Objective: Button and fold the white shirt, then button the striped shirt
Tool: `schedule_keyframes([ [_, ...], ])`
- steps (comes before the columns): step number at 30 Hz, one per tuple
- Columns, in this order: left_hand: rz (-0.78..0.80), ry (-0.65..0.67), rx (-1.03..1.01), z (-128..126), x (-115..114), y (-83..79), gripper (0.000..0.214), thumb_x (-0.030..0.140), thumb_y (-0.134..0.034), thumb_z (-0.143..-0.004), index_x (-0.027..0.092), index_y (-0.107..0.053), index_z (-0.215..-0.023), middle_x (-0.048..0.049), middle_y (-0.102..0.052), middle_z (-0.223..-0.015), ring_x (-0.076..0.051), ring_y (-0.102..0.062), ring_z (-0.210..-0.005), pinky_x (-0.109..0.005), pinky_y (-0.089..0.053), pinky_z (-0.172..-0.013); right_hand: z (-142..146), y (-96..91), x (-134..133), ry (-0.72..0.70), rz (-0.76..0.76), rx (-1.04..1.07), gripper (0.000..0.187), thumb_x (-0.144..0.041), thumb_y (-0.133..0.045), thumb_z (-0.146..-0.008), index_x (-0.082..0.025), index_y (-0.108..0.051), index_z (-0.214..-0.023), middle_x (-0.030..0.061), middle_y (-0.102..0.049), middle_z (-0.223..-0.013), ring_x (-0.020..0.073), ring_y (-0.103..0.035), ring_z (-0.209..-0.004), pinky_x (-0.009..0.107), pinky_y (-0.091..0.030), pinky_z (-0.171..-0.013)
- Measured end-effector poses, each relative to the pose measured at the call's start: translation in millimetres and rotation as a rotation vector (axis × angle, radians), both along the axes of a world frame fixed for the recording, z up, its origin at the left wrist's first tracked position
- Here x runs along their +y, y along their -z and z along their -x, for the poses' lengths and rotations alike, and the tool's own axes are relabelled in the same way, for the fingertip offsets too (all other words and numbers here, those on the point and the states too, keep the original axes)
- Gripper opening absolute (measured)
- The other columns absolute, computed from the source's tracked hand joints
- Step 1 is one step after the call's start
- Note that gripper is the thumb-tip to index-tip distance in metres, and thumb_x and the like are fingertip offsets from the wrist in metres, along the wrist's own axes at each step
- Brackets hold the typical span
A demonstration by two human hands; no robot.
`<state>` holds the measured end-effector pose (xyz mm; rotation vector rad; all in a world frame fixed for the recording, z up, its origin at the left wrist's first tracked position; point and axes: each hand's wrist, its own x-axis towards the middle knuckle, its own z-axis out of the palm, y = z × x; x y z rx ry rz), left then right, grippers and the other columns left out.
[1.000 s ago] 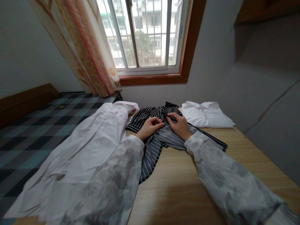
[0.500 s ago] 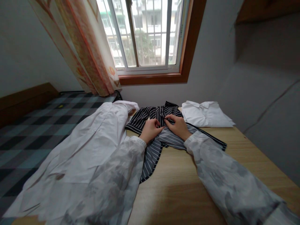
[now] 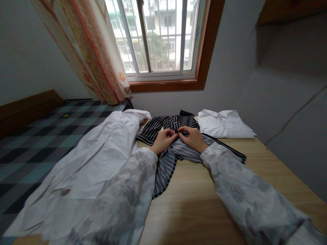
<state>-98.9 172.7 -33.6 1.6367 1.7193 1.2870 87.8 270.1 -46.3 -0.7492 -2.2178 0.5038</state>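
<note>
A black shirt with white stripes (image 3: 166,177) lies on the wooden table, its collar toward the window and its lower front parts spread apart, paler inside showing. My left hand (image 3: 164,140) pinches the shirt's front edge at the middle. Close beside it, my right hand (image 3: 192,138) pinches the same front strip, the fingertips of both hands almost meeting. Whatever small part sits between the fingertips is hidden. Above the hands the front strip is closed up to the collar.
A white shirt (image 3: 102,153) lies spread along the table's left side, partly under my left sleeve. A folded white shirt (image 3: 223,125) rests at the back right of the wooden table (image 3: 194,204). Left is a bed with a checked sheet (image 3: 33,149); a window (image 3: 163,41) is behind.
My left fingertips have come up and closed in on the front strip, nearer my right fingertips. The right hand has shifted slightly. The shirts stay where they were.
</note>
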Motion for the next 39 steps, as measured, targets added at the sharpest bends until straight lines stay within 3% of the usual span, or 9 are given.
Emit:
schedule_keyframes([
  [7, -0.05, 0.011, 0.043, -1, -4, -3.2, 0.028, 0.047, -0.077, -0.094, 0.018, -0.079, -0.093, -0.0024, -0.076, -0.084, -0.016, -0.058, -0.071, -0.03, -0.046, -0.069, -1, -1.1, 0, -0.006, -0.01, -0.026, 0.024, -0.034, -0.072, -0.1, -0.028, -0.087, -0.118, 0.004, -0.088, -0.102, 0.0265, -0.082, -0.088, 0.037, -0.06, -0.087],
  [16, -0.092, 0.043, -0.036, 5, 5, 12.1, 0.034, 0.05, -0.077, -0.094, 0.017, -0.083, -0.099, -0.0056, -0.081, -0.09, -0.018, -0.066, -0.077, -0.031, -0.05, -0.073, 0, 3.8, 4, -0.112, -0.002, 0.093, 0.019, -0.033, -0.073, -0.101, -0.029, -0.087, -0.114, 0.0037, -0.088, -0.102, 0.0261, -0.082, -0.09, 0.037, -0.061, -0.089],
  [22, -0.091, 0.036, -0.082, 5, 7, 13.6, 0.035, 0.051, -0.079, -0.092, 0.016, -0.085, -0.098, -0.007, -0.083, -0.09, -0.019, -0.07, -0.078, -0.031, -0.053, -0.075, 0, 0.5, 7, -0.268, 0.148, 0.243, 0.033, -0.041, -0.059, -0.111, -0.024, -0.086, -0.105, 0.0057, -0.088, -0.104, 0.0252, -0.082, -0.098, 0.036, -0.061, -0.089],
  [29, -0.086, 0.047, -0.167, 6, 8, 13.3, 0.034, 0.05, -0.082, -0.089, 0.017, -0.086, -0.096, -0.0083, -0.084, -0.093, -0.02, -0.074, -0.083, -0.03, -0.056, -0.076, 3, 5.7, 11, -0.304, 0.263, 0.287, 0.023, -0.043, -0.074, -0.101, -0.023, -0.086, -0.106, 0.0064, -0.087, -0.099, 0.025, -0.082, -0.092, 0.037, -0.063, -0.087],
  [39, -0.061, 0.032, -0.252, 5, 5, 6.0, 0.043, 0.058, -0.086, -0.085, 0.016, -0.088, -0.096, -0.0092, -0.085, -0.094, -0.021, -0.074, -0.084, -0.031, -0.056, -0.077, 4, 6.0, 8, -0.221, 0.074, 0.249, 0.016, -0.036, -0.075, -0.102, -0.024, -0.085, -0.108, 0.0058, -0.086, -0.103, 0.0228, -0.077, -0.087, 0.036, -0.059, -0.082],
])
